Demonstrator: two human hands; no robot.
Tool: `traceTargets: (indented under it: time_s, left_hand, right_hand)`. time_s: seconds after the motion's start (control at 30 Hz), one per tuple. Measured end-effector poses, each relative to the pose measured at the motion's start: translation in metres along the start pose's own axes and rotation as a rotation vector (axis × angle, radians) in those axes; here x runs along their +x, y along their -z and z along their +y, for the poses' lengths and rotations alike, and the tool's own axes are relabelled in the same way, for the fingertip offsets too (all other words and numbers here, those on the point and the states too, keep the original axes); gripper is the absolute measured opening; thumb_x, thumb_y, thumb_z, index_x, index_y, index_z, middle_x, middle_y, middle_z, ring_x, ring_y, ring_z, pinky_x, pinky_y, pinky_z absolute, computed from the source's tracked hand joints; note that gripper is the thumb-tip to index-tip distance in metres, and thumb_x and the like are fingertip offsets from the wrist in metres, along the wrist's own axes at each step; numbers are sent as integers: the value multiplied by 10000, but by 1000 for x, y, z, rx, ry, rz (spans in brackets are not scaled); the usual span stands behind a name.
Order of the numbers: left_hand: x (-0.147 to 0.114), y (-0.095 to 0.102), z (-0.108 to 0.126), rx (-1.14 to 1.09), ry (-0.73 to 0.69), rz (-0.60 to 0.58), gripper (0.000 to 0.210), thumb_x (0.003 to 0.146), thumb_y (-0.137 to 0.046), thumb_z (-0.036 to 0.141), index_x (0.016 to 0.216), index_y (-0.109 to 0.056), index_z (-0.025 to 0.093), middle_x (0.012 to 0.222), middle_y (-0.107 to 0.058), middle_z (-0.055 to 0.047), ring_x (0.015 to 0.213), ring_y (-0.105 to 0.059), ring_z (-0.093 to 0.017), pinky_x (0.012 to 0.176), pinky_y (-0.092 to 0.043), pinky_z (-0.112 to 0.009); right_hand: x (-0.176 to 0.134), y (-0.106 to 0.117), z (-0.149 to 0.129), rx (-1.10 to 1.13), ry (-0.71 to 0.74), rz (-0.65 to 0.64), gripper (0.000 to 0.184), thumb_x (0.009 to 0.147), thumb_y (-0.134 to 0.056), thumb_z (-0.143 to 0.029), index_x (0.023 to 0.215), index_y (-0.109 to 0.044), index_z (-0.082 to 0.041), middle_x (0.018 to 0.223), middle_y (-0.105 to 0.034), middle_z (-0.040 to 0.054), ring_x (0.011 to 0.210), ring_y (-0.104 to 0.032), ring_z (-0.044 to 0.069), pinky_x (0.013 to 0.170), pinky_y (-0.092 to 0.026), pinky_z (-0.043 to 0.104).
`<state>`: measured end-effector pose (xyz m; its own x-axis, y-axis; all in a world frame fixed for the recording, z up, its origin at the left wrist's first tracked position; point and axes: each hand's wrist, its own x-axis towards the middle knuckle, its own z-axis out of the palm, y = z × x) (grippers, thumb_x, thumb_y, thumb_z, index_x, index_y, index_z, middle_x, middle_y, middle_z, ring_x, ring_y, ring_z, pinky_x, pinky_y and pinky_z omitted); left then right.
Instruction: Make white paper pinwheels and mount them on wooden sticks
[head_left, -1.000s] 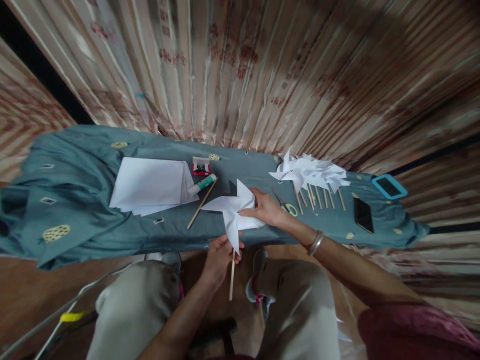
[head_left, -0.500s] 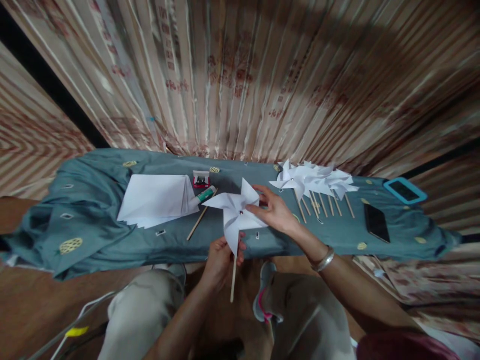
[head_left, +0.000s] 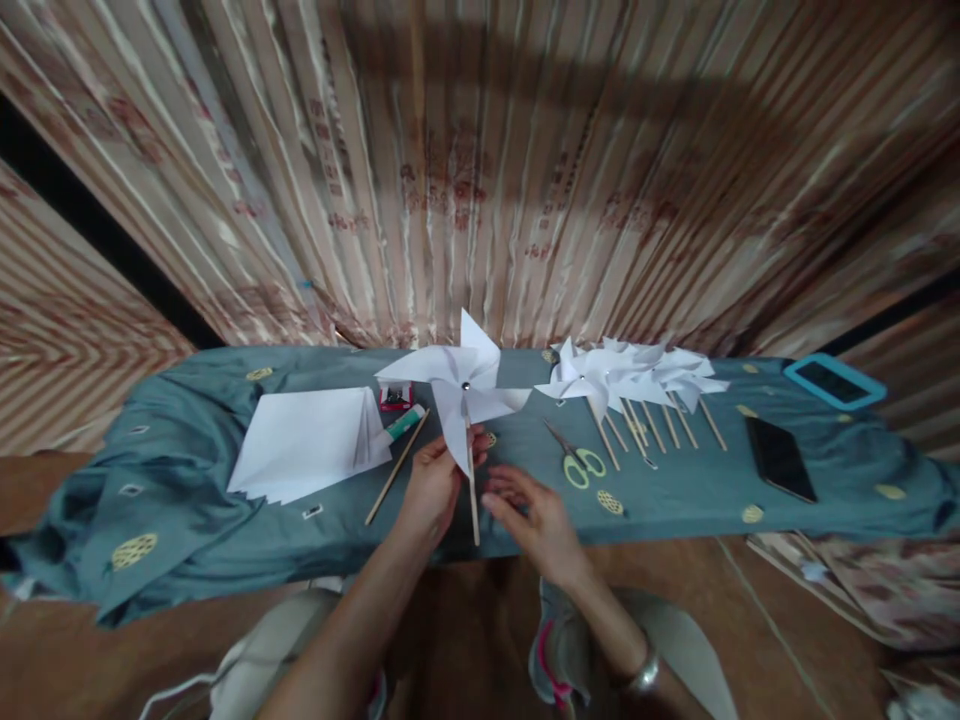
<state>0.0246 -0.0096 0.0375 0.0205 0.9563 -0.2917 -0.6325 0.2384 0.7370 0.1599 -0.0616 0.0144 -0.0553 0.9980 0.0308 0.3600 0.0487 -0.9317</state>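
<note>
A white paper pinwheel [head_left: 466, 385] with a dark pin at its centre stands upright on a thin wooden stick [head_left: 473, 505]. My left hand [head_left: 439, 485] is closed round that stick just under the paper blades. To the right of the stick's lower end is my right hand [head_left: 536, 520], fingers partly curled and apart, with nothing seen in it. Scissors [head_left: 576, 460] with yellow-green handles lie on the cloth beyond my right hand. Several finished-looking pinwheels [head_left: 630, 372] lie overlapping on the right, their sticks pointing toward me.
On the left of the cloth-covered table [head_left: 187, 440] lies a stack of white paper [head_left: 300, 440]. Beside it are a red box of pins [head_left: 395, 396], a glue stick [head_left: 403, 424] and a loose wooden stick [head_left: 397, 468]. A black phone [head_left: 780, 458] and a blue-framed device [head_left: 835, 381] lie at right.
My right hand has come off the pinwheel's blades and dropped down beside the stick. The pinwheel has moved up and away from me in my left hand. The scissors have come into sight.
</note>
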Motion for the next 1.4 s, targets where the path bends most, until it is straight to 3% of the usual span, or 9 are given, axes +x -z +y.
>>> traceTargets:
  time_s: [0.07, 0.13, 0.4, 0.7, 0.87, 1.0, 1.1, 1.23, 1.4]
  left_hand:
    - [4, -1, -5, 29, 1, -19, 326, 473, -880, 347, 690, -729, 155, 757, -743, -57, 761, -689, -191, 723, -529, -292]
    - [6, -1, -11, 67, 10, -25, 303, 480, -870, 350, 666, -727, 157, 737, -741, -64, 810, -692, -219, 744, -526, -306]
    - [13, 10, -16, 201, -5, -84, 316, 541, -832, 358, 773, -768, 154, 784, -753, -76, 871, -677, -236, 766, -500, -305]
    - [11, 17, -21, 372, -18, -51, 259, 538, -819, 287, 783, -790, 207, 864, -773, -49, 833, -673, -201, 809, -513, -299]
    - [13, 17, -19, 376, -35, -29, 248, 531, -822, 307, 757, -790, 208, 837, -776, -56, 848, -689, -217, 867, -514, -328]
    - [12, 20, -17, 414, -37, 4, 265, 526, -830, 324, 761, -789, 211, 849, -778, -55, 893, -697, -230, 916, -503, -348]
    - [11, 22, -18, 465, -14, -15, 304, 520, -841, 353, 778, -788, 200, 866, -778, -69, 914, -700, -249, 927, -501, -371]
    - [9, 22, -20, 507, 17, -28, 350, 488, -855, 385, 775, -788, 197, 854, -777, -79, 872, -705, -250, 884, -517, -367]
    - [7, 20, -24, 510, 30, -28, 343, 464, -859, 374, 749, -789, 196, 820, -776, -80, 811, -699, -227, 819, -523, -331]
  right_hand:
    - [3, -10, 7, 93, -24, -126, 254, 811, -651, -425, 935, -674, -204, 826, -717, 36, 738, -663, 181, 698, -515, 291]
    - [6, -14, 11, 120, -30, -157, 223, 827, -621, -413, 832, -676, -197, 742, -697, 21, 671, -635, 161, 644, -491, 270]
    - [18, -11, 17, 124, -36, -64, 221, 844, -590, -388, 764, -696, -212, 688, -671, 4, 636, -590, 148, 607, -445, 248]
    - [30, -13, 16, 105, 24, 16, 220, 853, -574, -370, 745, -672, -205, 662, -624, -13, 637, -563, 140, 625, -450, 245]
    - [30, -2, 11, 54, 23, 46, 231, 838, -616, -418, 871, -709, -210, 809, -719, 24, 728, -644, 170, 690, -504, 268]
    - [34, 25, 11, -135, 30, 404, 329, 892, -533, -433, 1050, -671, -180, 958, -722, 94, 825, -663, 212, 775, -532, 345]
    - [38, 40, 15, -344, 211, 612, 503, 911, -514, -386, 1364, -463, -173, 1276, -605, 153, 1148, -585, 266, 962, -485, 464]
    - [41, 42, 20, -530, 413, 593, 583, 941, -472, -279, 1485, -276, -204, 1513, -374, 150, 1440, -287, 258, 1138, -319, 529]
    - [42, 37, 23, -515, 396, 552, 585, 942, -474, -271, 1488, -272, -218, 1515, -368, 145, 1437, -299, 261, 1147, -320, 530]
